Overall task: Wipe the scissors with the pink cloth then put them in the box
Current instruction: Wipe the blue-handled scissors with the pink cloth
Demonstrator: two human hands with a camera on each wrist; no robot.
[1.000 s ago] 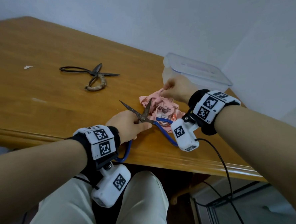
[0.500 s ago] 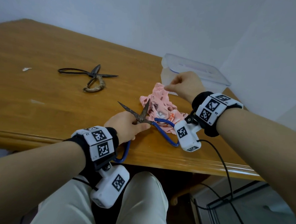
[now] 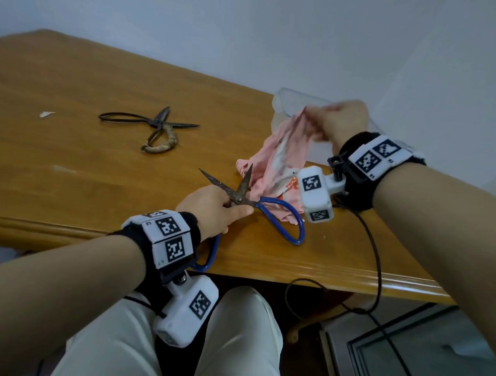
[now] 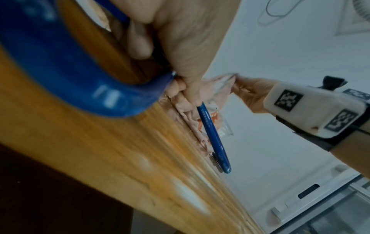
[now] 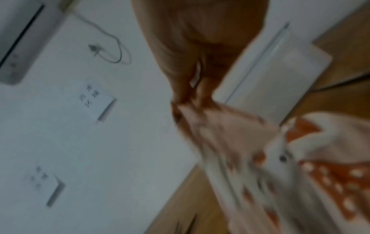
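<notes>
My right hand (image 3: 342, 122) now pinches a corner of the crumpled pink cloth with its orange-and-white print (image 3: 274, 166) and has it well up off the wooden table (image 3: 68, 159), where a second ago that hand was only settling onto the heap. My left hand (image 3: 213, 207) grips the rusty blue-handled scissors (image 3: 240, 194) at the pivot, blades spread, one handle loop lying on the cloth's low edge. With the cloth coming free I judge wiping can start; the clear plastic box (image 3: 287, 98) waits just behind.
</notes>
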